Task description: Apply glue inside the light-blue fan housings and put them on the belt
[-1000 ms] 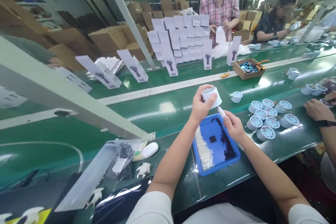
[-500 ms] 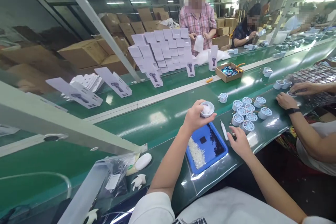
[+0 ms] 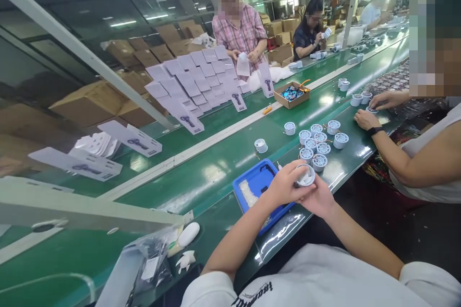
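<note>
My left hand (image 3: 286,184) grips a round white plastic fan housing (image 3: 306,176), its open side tilted up toward me. Beneath and behind it, my right hand (image 3: 319,200) supports the same piece, its fingers partly hidden. Below my left forearm lies a blue tray (image 3: 240,191) with clear small bits and black bits inside. Behind my left hand the tip of a white pen-like tool (image 3: 279,166) shows. Several similar round housings (image 3: 320,138) with orange wires stand just beyond my hands. Two more, one single housing (image 3: 260,146) and one farther right (image 3: 289,128), sit on the green belt.
A co-worker's hands (image 3: 370,115) handle housings at the right. Across the belt stand stacked white boxes (image 3: 196,79), a carton of blue parts (image 3: 291,96) and a standing person (image 3: 241,33). A slanted metal post (image 3: 90,216), a plastic bag (image 3: 151,259) and a white oval piece (image 3: 188,234) are at left.
My left hand has drawn the housing down toward me, and my right hand has come up to hold it too. A housing on the belt now shows where my left hand was. The view has shifted right.
</note>
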`<state>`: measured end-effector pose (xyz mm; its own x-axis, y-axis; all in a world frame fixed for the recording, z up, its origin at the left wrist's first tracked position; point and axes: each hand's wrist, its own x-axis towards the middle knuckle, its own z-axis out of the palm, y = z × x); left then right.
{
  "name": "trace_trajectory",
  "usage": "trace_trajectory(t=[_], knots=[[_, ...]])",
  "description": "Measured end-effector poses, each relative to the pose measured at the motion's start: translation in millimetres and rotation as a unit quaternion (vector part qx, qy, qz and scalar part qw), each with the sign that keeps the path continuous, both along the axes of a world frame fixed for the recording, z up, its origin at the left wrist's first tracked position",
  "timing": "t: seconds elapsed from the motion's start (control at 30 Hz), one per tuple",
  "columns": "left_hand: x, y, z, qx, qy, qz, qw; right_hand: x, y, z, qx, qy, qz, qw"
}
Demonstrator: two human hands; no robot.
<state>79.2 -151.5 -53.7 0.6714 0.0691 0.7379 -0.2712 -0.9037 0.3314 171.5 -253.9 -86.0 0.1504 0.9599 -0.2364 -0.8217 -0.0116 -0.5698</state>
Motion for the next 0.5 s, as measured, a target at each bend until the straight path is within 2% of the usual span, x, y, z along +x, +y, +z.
trace_trajectory(t=[0.1, 0.2, 0.23, 0.27, 0.3, 0.33, 0.37, 0.43, 0.47, 0.5], knots=[[-5, -4, -4.8, 0.021, 0.056, -0.031, 0.998, 12, -6, -6.6, -0.023, -0.042, -0.081, 0.996], [-9, 17, -12.2, 0.026, 0.084, -0.063, 0.994, 29, -12, -4.8, -0.067, -0.189, -0.133, 0.971], [-9, 30, -14.2, 0.012, 0.108, -0.041, 0.993, 35, -16, -0.3, -0.086, -0.250, -0.157, 0.952], [-6, 47, -15.8, -0.018, 0.149, 0.024, 0.988, 41, -20, 5.7, -0.102, -0.314, -0.184, 0.926], [-3, 65, -17.1, -0.065, 0.196, 0.134, 0.969, 46, -25, 12.3, -0.111, -0.387, -0.213, 0.890], [2, 85, -18.4, -0.110, 0.244, 0.248, 0.931, 50, -29, 18.2, -0.106, -0.471, -0.251, 0.839], [7, 105, -20.0, -0.132, 0.254, 0.302, 0.909, 53, -33, 22.3, -0.089, -0.556, -0.288, 0.775], [17, 139, -24.8, -0.161, 0.274, 0.348, 0.882, 56, -36, 21.2, -0.041, -0.688, -0.355, 0.632], [21, 153, -27.7, -0.175, 0.294, 0.357, 0.870, 55, -35, 15.8, -0.018, -0.727, -0.374, 0.575], [25, 163, -30.6, -0.186, 0.314, 0.354, 0.861, 53, -33, 8.1, 0.003, -0.759, -0.367, 0.538]])
